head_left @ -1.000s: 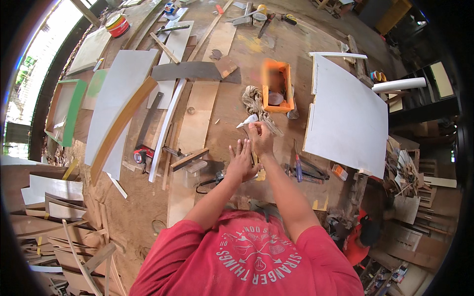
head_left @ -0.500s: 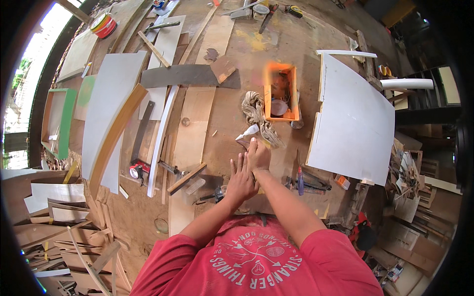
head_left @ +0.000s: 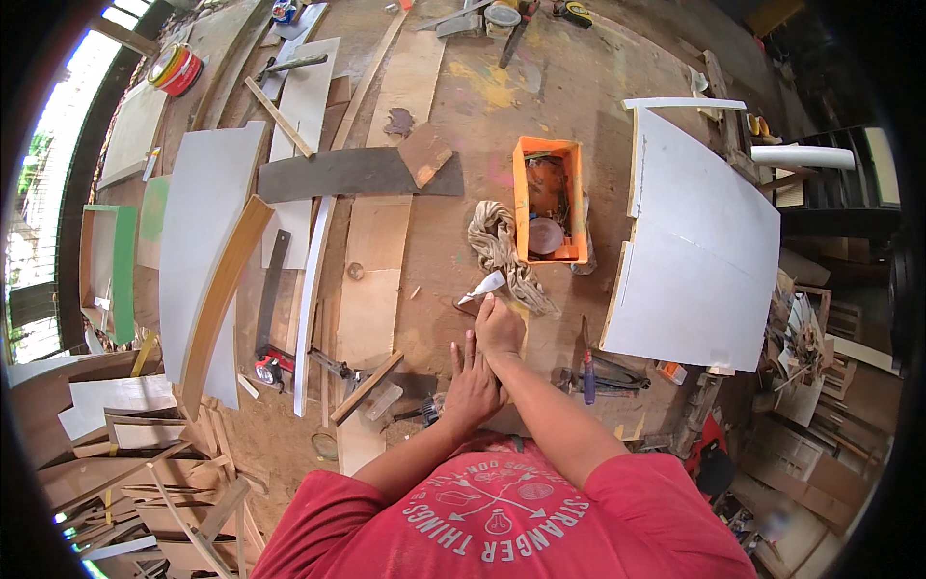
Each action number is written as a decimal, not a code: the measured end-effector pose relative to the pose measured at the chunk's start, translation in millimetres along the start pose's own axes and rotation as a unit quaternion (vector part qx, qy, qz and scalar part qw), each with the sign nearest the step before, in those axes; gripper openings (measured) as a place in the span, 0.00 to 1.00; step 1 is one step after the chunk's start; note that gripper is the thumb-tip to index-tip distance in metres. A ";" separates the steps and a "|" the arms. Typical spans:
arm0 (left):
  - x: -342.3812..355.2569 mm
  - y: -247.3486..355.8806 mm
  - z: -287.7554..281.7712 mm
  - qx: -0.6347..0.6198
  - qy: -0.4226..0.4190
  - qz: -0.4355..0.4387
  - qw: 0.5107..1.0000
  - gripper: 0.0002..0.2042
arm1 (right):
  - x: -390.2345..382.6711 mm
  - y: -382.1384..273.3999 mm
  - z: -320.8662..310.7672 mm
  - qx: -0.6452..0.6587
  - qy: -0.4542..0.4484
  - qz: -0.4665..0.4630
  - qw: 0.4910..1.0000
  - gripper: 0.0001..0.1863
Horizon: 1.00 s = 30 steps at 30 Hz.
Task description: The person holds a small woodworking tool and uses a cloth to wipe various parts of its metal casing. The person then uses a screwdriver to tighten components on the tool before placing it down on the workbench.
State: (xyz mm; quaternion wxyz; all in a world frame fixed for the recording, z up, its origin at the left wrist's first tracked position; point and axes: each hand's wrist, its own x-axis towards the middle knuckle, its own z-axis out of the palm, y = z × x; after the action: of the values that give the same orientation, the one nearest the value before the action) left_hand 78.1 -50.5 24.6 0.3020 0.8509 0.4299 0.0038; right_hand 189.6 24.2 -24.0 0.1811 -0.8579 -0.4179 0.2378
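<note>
My right hand (head_left: pixel 501 329) is closed, thumb uppermost, low over the wooden workbench (head_left: pixel 439 261). Whatever it grips, if anything, is hidden inside the fingers. Against its heel and wrist rests my left hand (head_left: pixel 472 388), its fingers stretched out and pointing away from me. Just beyond the right thumb lies a small white bottle (head_left: pixel 487 285) with a pointed nozzle, beside a small dark brown patch or piece. A twisted beige cloth (head_left: pixel 494 234) sits past the bottle, next to an orange open box (head_left: pixel 521 207) holding a round lid and loose bits.
White panels (head_left: pixel 694 241) (head_left: pixel 207 232) lie on both sides. A curved wooden strip (head_left: pixel 224 299) rests on the left one. Nearer me are a purple-handled screwdriver (head_left: pixel 588 378), a wood stick (head_left: pixel 367 388) and a red tape measure (head_left: pixel 274 367). A dark curved strip (head_left: pixel 333 174) lies farther off.
The whole scene sits lower in the picture, as my head has tilted. My hands keep nearly the same pose and place beside the bottle.
</note>
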 end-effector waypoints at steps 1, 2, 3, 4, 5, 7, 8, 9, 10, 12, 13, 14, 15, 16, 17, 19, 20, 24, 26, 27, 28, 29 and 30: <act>-0.2 0.4 0.9 0.001 -0.001 0.001 1.000 0.41 | 0.9 1.5 2.5 -0.008 0.009 0.000 1.000 0.26; -0.9 1.0 2.5 0.003 0.004 0.002 1.000 0.41 | 0.8 3.6 4.9 -0.017 0.019 -0.001 1.000 0.26; -1.0 1.0 2.5 0.007 0.012 0.003 1.000 0.41 | 2.0 2.5 5.6 -0.014 0.021 -0.002 1.000 0.26; -2.1 0.3 4.3 0.009 0.014 0.004 1.000 0.41 | 2.4 1.9 6.3 -0.015 0.024 -0.002 1.000 0.26; -4.1 -0.8 7.2 0.013 0.012 0.001 1.000 0.41 | 1.3 1.9 6.8 -0.015 0.027 -0.001 1.000 0.26; -3.6 -0.6 6.2 0.022 0.021 0.001 1.000 0.41 | 2.3 -2.3 4.0 -0.022 0.025 -0.002 0.999 0.26; -4.9 0.0 6.2 0.023 0.018 -0.004 1.000 0.41 | 1.9 -4.1 2.7 -0.032 0.017 0.002 0.999 0.25; -8.0 -0.5 3.2 0.028 0.015 -0.009 0.999 0.41 | 1.5 -5.5 5.3 -0.025 0.021 -0.003 0.999 0.25; -6.6 1.7 3.8 0.030 0.020 -0.006 0.999 0.41 | 4.1 -0.8 6.2 -0.022 0.030 -0.002 0.999 0.26; -2.9 2.6 7.9 0.049 0.020 -0.017 0.998 0.43 | 8.1 2.3 2.6 -0.017 0.035 -0.001 0.999 0.27; -2.2 0.8 10.3 0.050 0.018 -0.024 0.998 0.43 | 9.9 -3.9 -5.0 0.014 0.020 0.006 1.000 0.28; -1.0 0.7 13.0 0.039 0.049 -0.033 0.997 0.46 | 3.1 -2.8 -10.6 0.043 0.003 0.015 0.999 0.30; 2.6 -0.5 12.8 0.033 0.088 -0.038 0.995 0.48 | -1.1 -2.1 -14.8 0.044 0.003 0.009 0.999 0.30; -0.5 0.5 13.2 0.035 0.093 -0.040 0.994 0.48 | -5.5 -0.9 -19.7 0.137 0.009 0.014 0.990 0.31; -4.3 1.8 13.2 0.028 0.097 -0.045 0.994 0.50 | -10.2 0.9 -25.4 0.229 0.015 0.019 0.973 0.33; -7.1 5.5 14.9 0.028 0.104 -0.055 0.993 0.55 | -22.2 16.7 -37.8 0.233 -0.008 -0.006 0.972 0.32; -7.4 4.8 13.7 0.026 0.106 -0.057 0.992 0.55 | -29.0 26.3 -43.6 0.237 -0.030 -0.027 0.971 0.32; -11.0 8.2 9.1 0.066 0.079 -0.053 0.993 0.61 | -46.2 66.6 -59.0 0.083 -0.208 -0.029 0.974 0.30; -12.9 12.6 5.4 0.066 0.074 -0.065 0.993 0.61 | -52.7 74.0 -60.7 0.108 -0.159 -0.074 0.979 0.31; -14.2 10.9 6.8 0.061 0.082 -0.073 0.992 0.64 | -51.6 65.4 -70.7 0.108 -0.138 -0.088 0.980 0.30; -12.4 18.8 4.7 0.060 0.081 -0.061 0.993 0.64 | -48.2 66.8 -84.7 0.109 -0.107 -0.092 0.984 0.28; -9.8 26.8 2.3 0.060 0.076 -0.052 0.994 0.66 | -27.6 88.2 -82.3 0.144 -0.100 -0.115 0.978 0.27; -10.6 24.6 1.5 0.060 0.073 -0.058 0.994 0.68 | -27.0 74.9 -94.4 0.145 -0.104 -0.116 0.977 0.27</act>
State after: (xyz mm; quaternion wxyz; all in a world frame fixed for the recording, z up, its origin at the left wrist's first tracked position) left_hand 89.8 -70.1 38.8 0.2179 0.8386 0.4987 0.0220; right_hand 275.2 -51.9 22.3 0.2855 -0.7390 -0.4921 0.3609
